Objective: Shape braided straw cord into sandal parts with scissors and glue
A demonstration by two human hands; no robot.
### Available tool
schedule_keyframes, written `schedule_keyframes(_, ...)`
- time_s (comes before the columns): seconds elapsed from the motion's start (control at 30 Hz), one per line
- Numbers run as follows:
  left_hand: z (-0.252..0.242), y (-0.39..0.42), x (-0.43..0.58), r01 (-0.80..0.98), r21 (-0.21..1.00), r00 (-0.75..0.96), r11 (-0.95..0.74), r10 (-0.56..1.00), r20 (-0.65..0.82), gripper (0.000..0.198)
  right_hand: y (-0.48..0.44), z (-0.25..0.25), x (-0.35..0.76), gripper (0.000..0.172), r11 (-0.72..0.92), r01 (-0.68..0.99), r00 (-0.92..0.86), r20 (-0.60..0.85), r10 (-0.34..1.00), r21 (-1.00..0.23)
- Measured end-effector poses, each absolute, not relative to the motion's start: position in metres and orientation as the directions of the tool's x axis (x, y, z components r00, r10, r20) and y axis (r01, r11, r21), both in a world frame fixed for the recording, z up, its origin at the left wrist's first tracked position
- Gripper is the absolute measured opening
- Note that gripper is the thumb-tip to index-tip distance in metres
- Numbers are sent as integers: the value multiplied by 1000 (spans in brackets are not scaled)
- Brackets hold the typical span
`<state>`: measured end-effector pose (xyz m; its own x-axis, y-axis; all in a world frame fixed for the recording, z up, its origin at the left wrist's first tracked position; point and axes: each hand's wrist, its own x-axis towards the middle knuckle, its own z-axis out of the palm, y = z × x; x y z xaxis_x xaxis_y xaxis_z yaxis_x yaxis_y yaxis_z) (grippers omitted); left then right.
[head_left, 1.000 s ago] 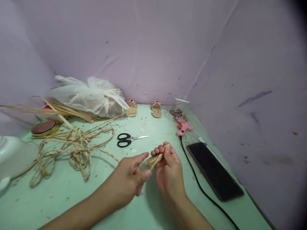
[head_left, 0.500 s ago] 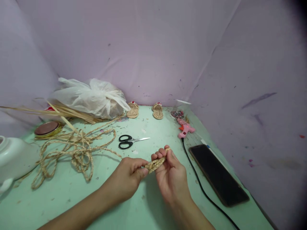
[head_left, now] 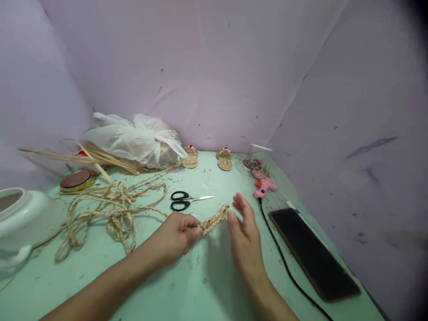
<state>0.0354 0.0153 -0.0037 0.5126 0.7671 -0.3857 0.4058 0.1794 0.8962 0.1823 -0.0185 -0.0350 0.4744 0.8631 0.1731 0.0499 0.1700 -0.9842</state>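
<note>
And we're in a little craft corner: pink glue gun (head_left: 264, 184) right of centre, scissors (head_left: 190, 200) mid-frame, straw strips (head_left: 115, 159) at left, tiny woven slippers (head_left: 225, 162) behind, the green worktop (head_left: 160, 285) boxed in by smudged lilac walls (head_left: 214, 80).

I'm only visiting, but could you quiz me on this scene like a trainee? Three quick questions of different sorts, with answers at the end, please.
1. Which hand holds the braid?
A) left
B) right
C) both
2. True or false: in the picture, the scissors lie left of the phone.
3. Fill in: the black cord leads from the pink ____.

Key:
1. A. The left hand grips one end; the right hand is open near the other.
2. True.
3. Glue gun.
</note>
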Motion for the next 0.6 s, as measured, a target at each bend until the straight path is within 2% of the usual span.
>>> schedule_keyframes(0.03,-2,17,34,400,898,500,184,778,-382,24,-20,-34,184,45,292,294,312,380,871,-910)
schedule_keyframes(0.07,-1,18,33,390,903,495,179,786,-370,25,-21,-33,185,51,417,453,73,499,863,-788)
schedule_keyframes(0.13,2,19,31,376,911,506,169,786,-355,27,-23,-33,183,62,569,567,-303,491,817,-596)
schedule_keyframes(0.17,3,19,30,373,911,517,174,776,-360,28,-24,-34,182,64,590,580,-380,454,806,-562)
schedule_keyframes(0.23,5,19,28,376,899,537,226,738,-410,29,-24,-38,179,62,571,575,-388,420,821,-586)
schedule_keyframes(0.33,9,19,23,365,881,560,300,685,-466,31,-23,-44,178,52,515,495,-270,439,857,-700)
schedule_keyframes(0.5,16,22,16,320,906,534,276,738,-413,29,-23,-45,178,34,449,394,-71,460,885,-802)
schedule_keyframes(0.6,17,21,18,281,922,533,267,755,-381,28,-25,-44,176,29,411,363,-8,438,899,-836)
